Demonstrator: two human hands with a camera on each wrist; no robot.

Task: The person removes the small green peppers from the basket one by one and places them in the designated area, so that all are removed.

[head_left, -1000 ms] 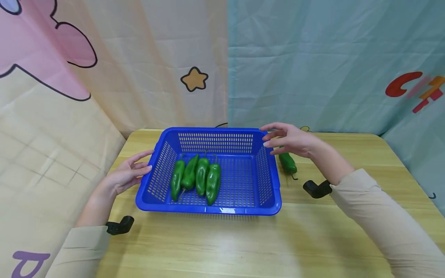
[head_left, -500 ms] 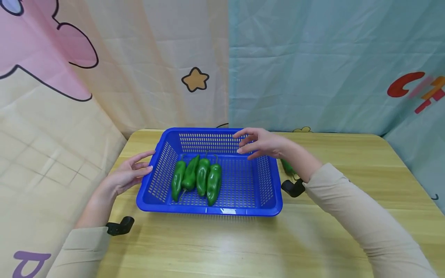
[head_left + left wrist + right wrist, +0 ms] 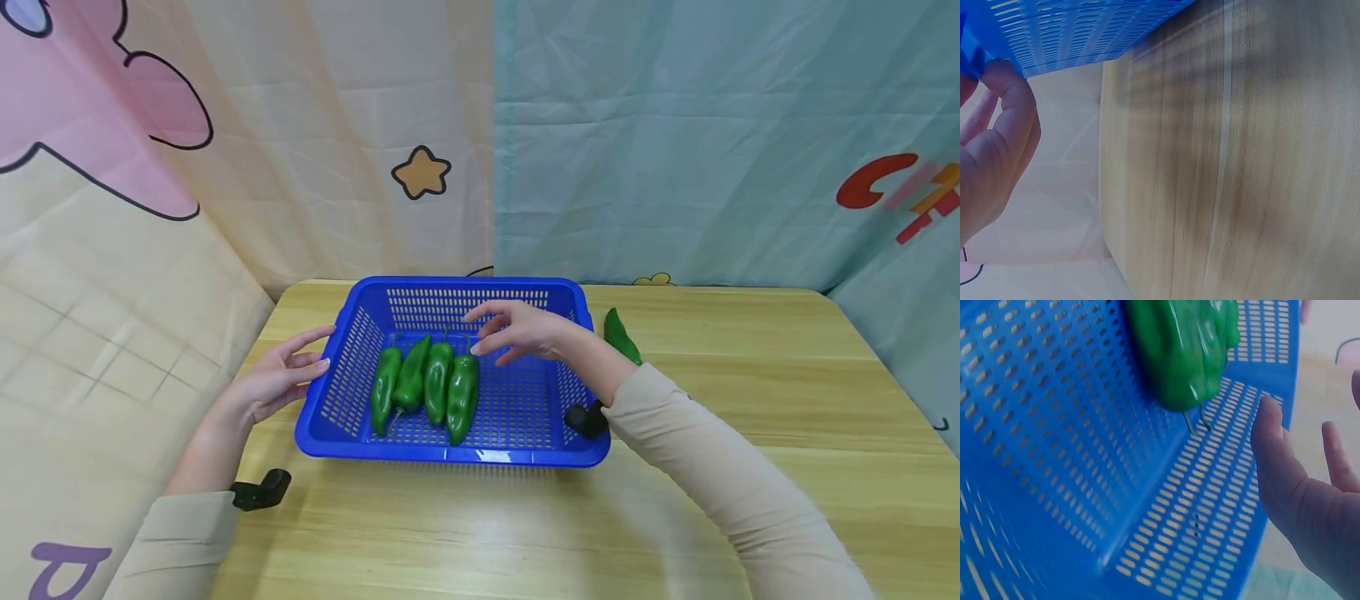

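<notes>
A blue plastic basket [image 3: 517, 456] with slotted walls sits on the table. Several green peppers [image 3: 462, 398] lie side by side in its left half, and the right wrist view shows two stems on the peppers [image 3: 1179, 381]. At the basket's left rim, my left hand [image 3: 273, 379] holds the edge; its thumb bends against the rim in the left wrist view. My right hand [image 3: 521, 329] hovers over the basket's middle, holding nothing, fingers spread and loosely bent, near the rightmost pepper's stem. One more pepper [image 3: 619, 336] lies on the table right of the basket, partly hidden by my right forearm.
The light wood table [image 3: 735, 375] extends to the right and in front of the basket. Printed curtains [image 3: 637, 150] hang behind it and at both sides. A black wrist camera [image 3: 588, 419] on my right arm overlaps the basket's right wall.
My right hand has moved left, from the basket's right rim to above its middle. The left hand, the basket and the peppers have stayed in place.
</notes>
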